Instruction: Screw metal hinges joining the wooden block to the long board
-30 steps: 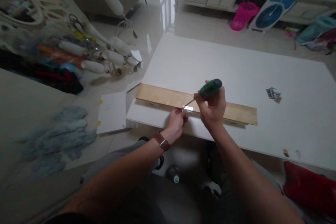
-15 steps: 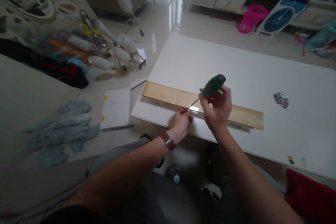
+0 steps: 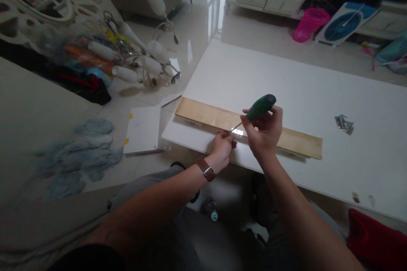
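A long wooden strip lies along the near edge of a white table. A small shiny metal hinge sits on the strip's near edge. My left hand, with a brown watch on the wrist, pinches at the hinge from the near side. My right hand grips a green-handled screwdriver, tilted, its tip down at the hinge.
A small pile of metal hinges lies on the table to the right. On the floor to the left are a white panel, a chandelier with white glass shades and a blue-grey cloth. A red object sits at lower right.
The view has shifted slightly, so everything sits a bit further right. Both hands stay at the hinge; the screwdriver handle has dipped a little lower.
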The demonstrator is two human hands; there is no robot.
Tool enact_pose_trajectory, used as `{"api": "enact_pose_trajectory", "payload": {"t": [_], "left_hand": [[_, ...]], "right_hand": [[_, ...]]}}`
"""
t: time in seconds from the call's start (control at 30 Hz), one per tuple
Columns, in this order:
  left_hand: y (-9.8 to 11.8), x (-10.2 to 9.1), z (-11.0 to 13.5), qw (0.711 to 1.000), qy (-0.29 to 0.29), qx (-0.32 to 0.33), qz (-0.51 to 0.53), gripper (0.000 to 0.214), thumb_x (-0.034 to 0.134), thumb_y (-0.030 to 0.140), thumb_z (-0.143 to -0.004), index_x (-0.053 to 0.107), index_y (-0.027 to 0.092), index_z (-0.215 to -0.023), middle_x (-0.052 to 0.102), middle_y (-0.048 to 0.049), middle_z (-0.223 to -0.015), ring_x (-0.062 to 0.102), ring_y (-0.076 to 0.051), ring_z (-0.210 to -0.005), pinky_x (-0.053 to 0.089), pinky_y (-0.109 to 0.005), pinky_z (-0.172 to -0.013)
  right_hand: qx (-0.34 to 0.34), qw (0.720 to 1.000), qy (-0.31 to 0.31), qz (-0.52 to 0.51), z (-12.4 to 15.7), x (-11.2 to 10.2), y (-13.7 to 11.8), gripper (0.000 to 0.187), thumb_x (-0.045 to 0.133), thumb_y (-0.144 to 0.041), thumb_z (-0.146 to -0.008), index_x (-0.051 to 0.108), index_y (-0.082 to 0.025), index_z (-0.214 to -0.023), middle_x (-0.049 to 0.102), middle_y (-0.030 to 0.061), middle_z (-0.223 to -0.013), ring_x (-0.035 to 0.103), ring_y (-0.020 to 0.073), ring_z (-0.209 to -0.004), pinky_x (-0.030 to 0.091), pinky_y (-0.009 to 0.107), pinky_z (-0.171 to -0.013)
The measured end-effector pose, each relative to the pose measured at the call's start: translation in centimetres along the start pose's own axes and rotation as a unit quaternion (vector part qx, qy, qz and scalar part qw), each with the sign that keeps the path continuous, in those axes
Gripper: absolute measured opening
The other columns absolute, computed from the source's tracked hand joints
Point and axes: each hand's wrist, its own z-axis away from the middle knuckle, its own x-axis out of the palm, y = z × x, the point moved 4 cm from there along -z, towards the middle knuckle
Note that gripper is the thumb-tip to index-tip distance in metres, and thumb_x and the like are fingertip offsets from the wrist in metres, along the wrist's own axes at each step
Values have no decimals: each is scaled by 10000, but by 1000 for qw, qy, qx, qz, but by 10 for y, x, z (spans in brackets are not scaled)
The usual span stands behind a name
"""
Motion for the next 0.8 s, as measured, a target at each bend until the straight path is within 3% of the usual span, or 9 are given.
{"api": "enact_pose_trajectory", "payload": {"t": [0.17,0.43,0.57,0.8], "left_hand": [[2,-2,-1,1000,-23,0,-9,179,767,98,-820,614,181,-780,522,43,-633,450,-88,-549,385,-226,-580],[2,-1,-2,1000,-26,-6,-12,211,752,87,-847,600,186,-739,521,33,-623,444,-97,-557,386,-242,-598],[2,0,-3,1000,-20,-15,-6,209,768,87,-829,600,186,-754,523,39,-621,451,-92,-556,386,-235,-591],[3,1,-3,1000,-7,-20,4,184,764,59,-813,623,176,-794,573,34,-670,490,-82,-559,388,-225,-584]], "right_hand": [[-2,1000,-22,-5,1,0,0,371,715,-242,-910,568,-278,-1250,790,39,-1060,763,171,-822,546,260,-566],[0,998,19,66,-1,-5,8,285,878,-325,-812,692,-260,-1019,732,1,-932,665,141,-685,529,263,-527],[27,998,15,48,0,-4,9,331,877,-345,-829,698,-259,-1094,795,20,-966,726,168,-744,567,281,-578],[22,999,-21,22,0,-1,-1,226,714,-238,-908,646,-269,-1121,817,39,-1034,740,173,-797,558,275,-589]]}}
